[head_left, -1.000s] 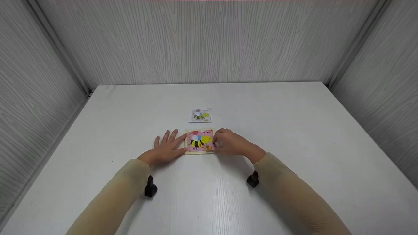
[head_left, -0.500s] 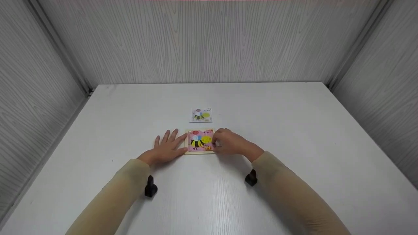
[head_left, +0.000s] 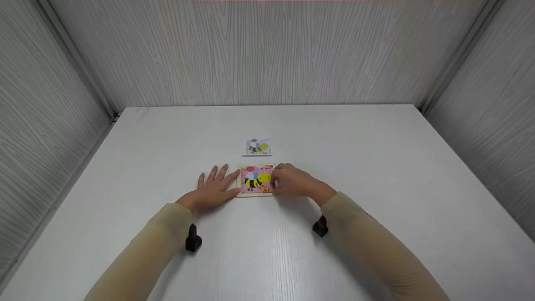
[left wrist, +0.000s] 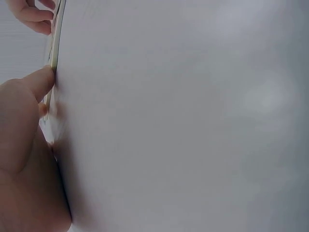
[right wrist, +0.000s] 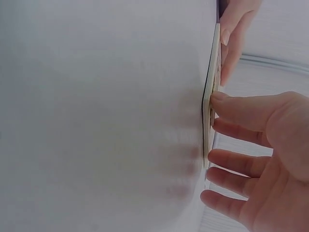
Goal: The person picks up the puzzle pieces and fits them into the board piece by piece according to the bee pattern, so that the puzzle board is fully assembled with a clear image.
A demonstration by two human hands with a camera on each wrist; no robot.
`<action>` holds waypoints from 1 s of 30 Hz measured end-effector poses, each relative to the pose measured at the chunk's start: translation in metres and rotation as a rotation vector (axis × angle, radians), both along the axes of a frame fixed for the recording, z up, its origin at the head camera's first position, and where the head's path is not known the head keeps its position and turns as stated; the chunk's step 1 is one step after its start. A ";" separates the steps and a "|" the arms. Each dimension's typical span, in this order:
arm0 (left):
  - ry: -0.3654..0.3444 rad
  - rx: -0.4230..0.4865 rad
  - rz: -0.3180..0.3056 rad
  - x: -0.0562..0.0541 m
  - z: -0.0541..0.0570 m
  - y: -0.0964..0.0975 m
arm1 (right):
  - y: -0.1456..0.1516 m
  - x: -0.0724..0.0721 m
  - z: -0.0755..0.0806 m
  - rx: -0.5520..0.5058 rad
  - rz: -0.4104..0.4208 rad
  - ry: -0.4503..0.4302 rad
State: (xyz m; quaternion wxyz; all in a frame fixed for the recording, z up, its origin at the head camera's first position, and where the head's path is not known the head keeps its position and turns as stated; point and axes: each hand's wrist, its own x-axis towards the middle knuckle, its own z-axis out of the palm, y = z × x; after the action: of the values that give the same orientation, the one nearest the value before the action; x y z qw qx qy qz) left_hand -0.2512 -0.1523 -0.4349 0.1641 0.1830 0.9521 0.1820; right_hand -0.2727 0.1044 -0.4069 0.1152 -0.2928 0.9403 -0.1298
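Note:
A small square bee jigsaw puzzle [head_left: 252, 180], pink with a yellow and black bee, lies flat in its pale wooden frame [head_left: 253, 195] in the head view. My left hand [head_left: 211, 193] rests on the table with fingers spread, its thumb and forefinger touching the frame's left edge. At the right side, my right hand [head_left: 292, 182] has bent fingers, with thumb and forefinger pinching a puzzle piece [head_left: 266, 190] at the lower right corner, partly hidden by the hand. In the right wrist view the thumb [right wrist: 227, 101] lies over the frame's edge, the other fingers [right wrist: 236, 162] loosely bent.
Just behind the puzzle lies a white-edged square card [head_left: 257, 147] with the same bee picture. The white table [head_left: 355, 146] is bounded by grey wood-grain panels [head_left: 267, 54] at the back and sides. A black wrist device [head_left: 193, 239] hangs under each sleeve.
The corner piece by the right hand has shifted from overlapping the frame's lower edge to lying in line with the picture. My right hand has edged slightly left; the left hand stays put.

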 end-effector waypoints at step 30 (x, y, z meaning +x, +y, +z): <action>0.008 -0.015 0.004 -0.004 -0.003 0.000 | -0.001 0.004 0.002 0.061 0.065 0.063</action>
State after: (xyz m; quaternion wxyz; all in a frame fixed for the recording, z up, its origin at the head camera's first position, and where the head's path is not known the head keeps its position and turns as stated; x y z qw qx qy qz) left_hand -0.2547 -0.1526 -0.4382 0.1611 0.1804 0.9545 0.1742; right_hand -0.2686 0.1033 -0.4046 0.0987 -0.3236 0.9369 -0.0878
